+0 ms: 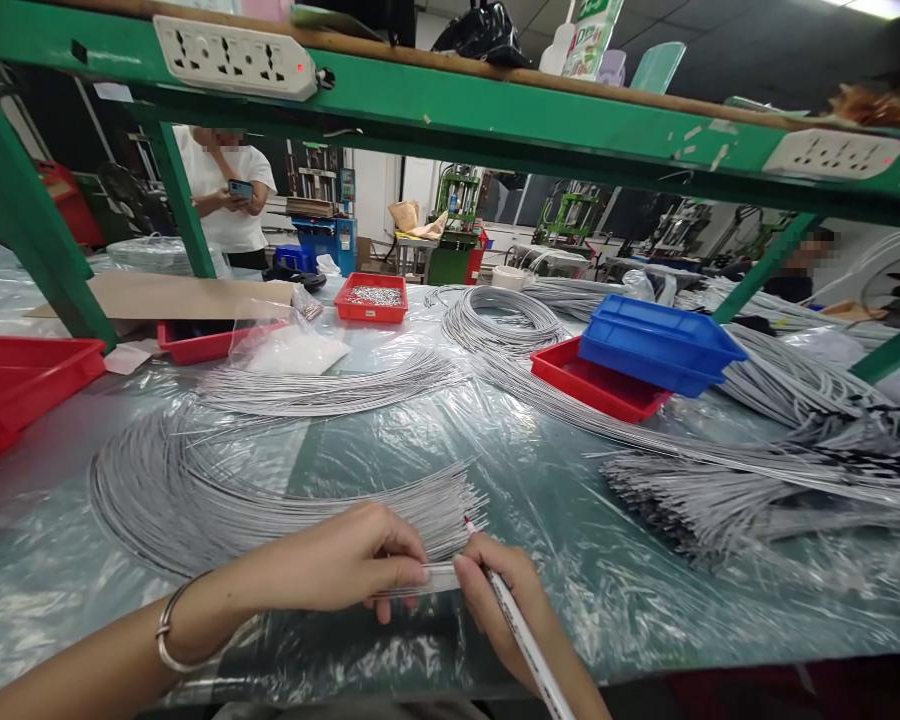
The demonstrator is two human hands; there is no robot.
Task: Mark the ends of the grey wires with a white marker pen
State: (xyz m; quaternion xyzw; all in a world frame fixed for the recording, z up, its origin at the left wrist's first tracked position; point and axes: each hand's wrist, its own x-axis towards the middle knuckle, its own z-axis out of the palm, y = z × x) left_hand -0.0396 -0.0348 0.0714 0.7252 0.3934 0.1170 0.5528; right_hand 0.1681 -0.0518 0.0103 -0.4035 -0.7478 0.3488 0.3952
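My left hand (pixel 349 560) lies closed over the ends of a curved bundle of thin grey wires (pixel 195 490) near the table's front edge, pinching a few wire ends between thumb and fingers. My right hand (pixel 506 600) meets it from the right, fingers closed on the same wire ends (pixel 435 578). A white pen-like stick (pixel 525 640) with a red tip also rests in my right hand, pointing up toward the wires. A metal bangle sits on my left wrist.
Clear plastic sheeting (pixel 555 520) covers the table. More wire bundles (pixel 720 500) lie at right and behind. A blue bin (pixel 656 345) sits on a red tray (pixel 596 385); other red trays (pixel 15 385) stand left and back. A green frame (pixel 495 110) with power strips runs overhead. A person stands far left.
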